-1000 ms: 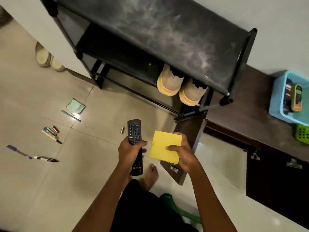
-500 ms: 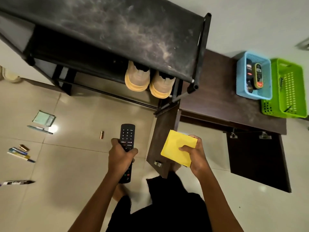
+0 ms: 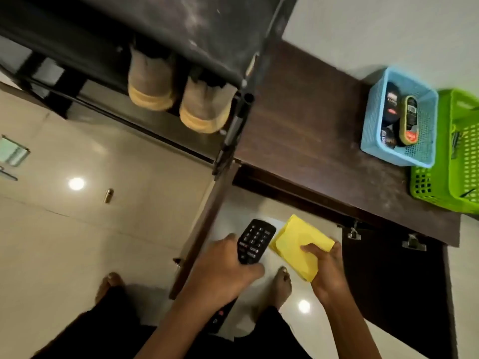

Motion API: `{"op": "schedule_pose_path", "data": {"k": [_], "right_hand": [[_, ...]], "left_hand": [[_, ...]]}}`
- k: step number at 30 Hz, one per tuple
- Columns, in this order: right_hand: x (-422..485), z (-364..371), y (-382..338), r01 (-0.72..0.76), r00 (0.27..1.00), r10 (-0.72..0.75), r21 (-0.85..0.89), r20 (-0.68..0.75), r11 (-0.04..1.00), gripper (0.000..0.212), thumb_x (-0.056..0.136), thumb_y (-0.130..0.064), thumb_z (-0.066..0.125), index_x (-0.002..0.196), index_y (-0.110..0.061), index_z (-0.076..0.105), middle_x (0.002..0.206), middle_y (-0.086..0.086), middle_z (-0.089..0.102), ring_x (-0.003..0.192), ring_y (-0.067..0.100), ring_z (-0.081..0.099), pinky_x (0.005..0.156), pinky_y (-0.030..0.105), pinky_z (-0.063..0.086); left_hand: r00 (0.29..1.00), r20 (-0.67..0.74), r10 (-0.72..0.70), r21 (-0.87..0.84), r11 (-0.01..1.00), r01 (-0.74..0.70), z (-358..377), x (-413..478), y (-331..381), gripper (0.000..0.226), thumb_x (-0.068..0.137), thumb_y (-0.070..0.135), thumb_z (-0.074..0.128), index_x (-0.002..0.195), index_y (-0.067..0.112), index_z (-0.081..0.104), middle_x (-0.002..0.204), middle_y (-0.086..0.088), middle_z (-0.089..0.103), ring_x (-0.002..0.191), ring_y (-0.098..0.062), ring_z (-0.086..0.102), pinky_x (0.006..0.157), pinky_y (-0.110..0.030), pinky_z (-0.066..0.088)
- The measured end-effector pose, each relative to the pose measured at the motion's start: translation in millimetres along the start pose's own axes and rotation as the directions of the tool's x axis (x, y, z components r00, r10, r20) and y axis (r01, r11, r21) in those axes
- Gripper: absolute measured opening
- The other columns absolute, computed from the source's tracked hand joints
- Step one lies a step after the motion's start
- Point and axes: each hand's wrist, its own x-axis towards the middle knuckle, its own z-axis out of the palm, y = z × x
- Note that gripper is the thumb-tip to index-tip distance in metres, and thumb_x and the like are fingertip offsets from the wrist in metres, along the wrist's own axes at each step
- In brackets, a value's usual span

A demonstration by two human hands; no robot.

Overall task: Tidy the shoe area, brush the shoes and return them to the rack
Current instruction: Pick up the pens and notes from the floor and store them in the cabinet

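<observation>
My left hand (image 3: pixel 223 270) grips a black remote control (image 3: pixel 252 240), its buttons facing up. Beside it my right hand (image 3: pixel 328 270) holds a yellow pad of sticky notes (image 3: pixel 298 244) by one corner. Both hands hang over the tiled floor in front of a low dark wooden bench (image 3: pixel 305 141). A pair of tan shoes (image 3: pixel 176 99) sits on the lower shelf of the black shoe rack (image 3: pixel 181 29) at the upper left.
On the bench stand a blue basket (image 3: pixel 373 120) with shoe polish items and a green basket (image 3: pixel 440 193). A small battery (image 3: pixel 108 195) and a green notepad (image 3: pixel 11 151) lie on the floor at left. My bare feet show below the hands.
The view has swung right and nearer to the bench. Both hands, still holding the remote and the yellow pad, have shifted right and closer together.
</observation>
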Motion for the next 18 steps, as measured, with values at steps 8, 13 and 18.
{"op": "schedule_pose_path", "data": {"k": [8, 13, 18], "right_hand": [[79.3, -81.9, 44.3, -0.141, 0.987, 0.127, 0.150, 0.099, 0.979, 0.041, 0.070, 0.009, 0.051, 0.109, -0.004, 0.053, 0.098, 0.015, 0.053, 0.071, 0.029, 0.055, 0.043, 0.026, 0.044], [115.1, -83.7, 38.2, -0.080, 0.997, 0.081, 0.146, 0.004, 0.986, 0.052, 0.071, 0.007, 0.059, 0.120, -0.011, 0.051, 0.116, 0.014, 0.061, 0.098, 0.035, 0.059, 0.054, 0.030, 0.048], [130.2, -74.9, 15.4, 0.074, 0.995, -0.081, 0.113, 0.058, 0.991, 0.050, 0.078, 0.009, 0.057, 0.114, -0.024, 0.044, 0.097, 0.000, 0.056, 0.087, 0.022, 0.055, 0.059, 0.033, 0.044]], "left_hand": [[0.955, -0.290, 0.070, 0.041, 0.997, -0.061, 124.5, 171.3, -4.6, 0.034, 0.073, 0.032, 0.075, 0.097, 0.012, 0.064, 0.092, -0.008, 0.066, 0.083, -0.022, 0.063, 0.059, -0.021, 0.041], [0.876, -0.449, 0.175, 0.173, 0.979, -0.106, 106.3, 254.8, 14.3, 0.047, 0.080, 0.034, 0.070, 0.111, 0.000, 0.061, 0.111, -0.016, 0.064, 0.104, -0.028, 0.061, 0.073, -0.023, 0.040], [0.904, -0.348, 0.249, 0.365, 0.924, -0.114, 86.5, 296.6, 22.1, 0.047, 0.098, 0.031, 0.045, 0.135, 0.001, 0.044, 0.143, -0.014, 0.042, 0.134, -0.029, 0.035, 0.104, -0.027, 0.026]]}}
